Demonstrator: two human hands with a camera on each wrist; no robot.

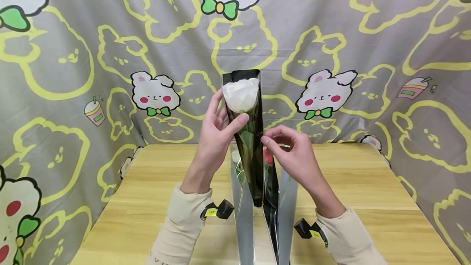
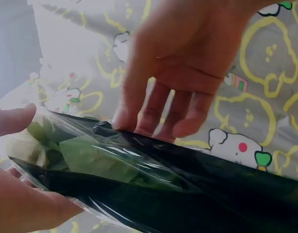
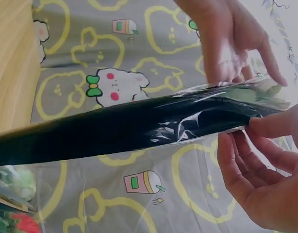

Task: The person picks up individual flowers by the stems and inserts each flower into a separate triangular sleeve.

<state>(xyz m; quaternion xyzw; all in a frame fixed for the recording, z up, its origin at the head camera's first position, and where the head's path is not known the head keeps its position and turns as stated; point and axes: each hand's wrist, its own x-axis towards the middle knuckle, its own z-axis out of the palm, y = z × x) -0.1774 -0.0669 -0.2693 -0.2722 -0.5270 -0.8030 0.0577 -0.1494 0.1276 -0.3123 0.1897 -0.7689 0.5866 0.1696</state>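
Note:
A white rose [image 1: 241,94] stands nearly upright in a black and clear wrapping sleeve [image 1: 257,175] that narrows toward its lower end. My left hand [image 1: 211,138] grips it just below the bloom, thumb across the front and fingers behind. At the sleeve's right edge my right hand [image 1: 294,150] pinches the wrapping between thumb and fingertips. Green leaves [image 2: 97,158] show through the clear film in the left wrist view. The right wrist view shows the sleeve's dark side [image 3: 105,124] and my right fingers along its edge.
Beneath the rose, tall grey panels [image 1: 244,224] stand on the wooden table [image 1: 147,216]. Between them are a red flower [image 1: 268,156] in black wrapping and a pale flower [image 1: 236,158] in clear film. A patterned grey curtain [image 1: 331,52] surrounds the table's back and sides.

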